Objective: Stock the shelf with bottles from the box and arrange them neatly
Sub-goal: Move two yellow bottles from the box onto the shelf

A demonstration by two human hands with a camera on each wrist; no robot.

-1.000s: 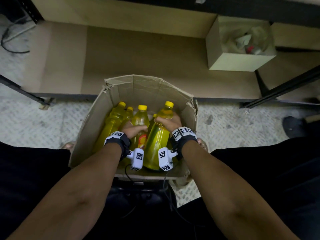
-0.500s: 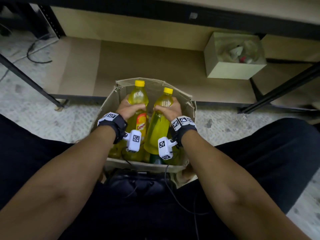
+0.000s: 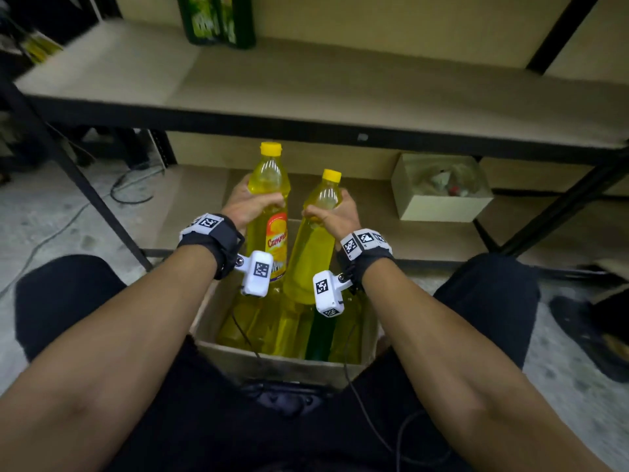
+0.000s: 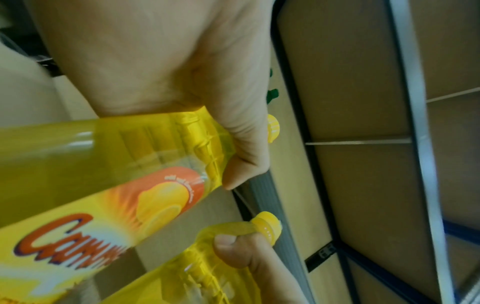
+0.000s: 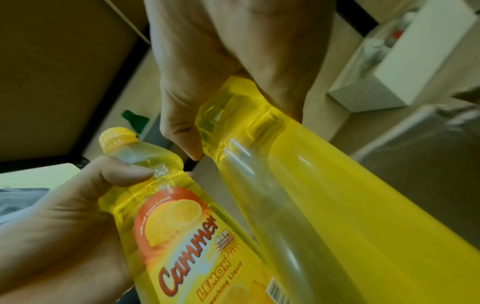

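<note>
My left hand (image 3: 250,202) grips the neck of a yellow dish-soap bottle (image 3: 269,206) with an orange lemon label (image 5: 182,232), held upright above the cardboard box (image 3: 272,366). My right hand (image 3: 332,212) grips the neck of a second yellow bottle (image 3: 315,247), its plain back side facing me. Both bottles hang side by side in front of the shelf board (image 3: 340,93), their caps just under its black front edge. Several more yellow bottles (image 3: 272,328) and a dark green one (image 3: 320,332) stand in the box between my knees.
Green bottles (image 3: 218,20) stand at the back left of the shelf board. A small open white box (image 3: 442,189) with clutter sits on the lower shelf at the right. Black frame posts (image 3: 78,178) flank the shelf, and cables (image 3: 132,189) lie on the floor at left.
Both hands have lifted their bottles up out of the box toward the shelf's front edge. My view has tilted upward, bringing the middle shelf board and the green bottles into sight.
</note>
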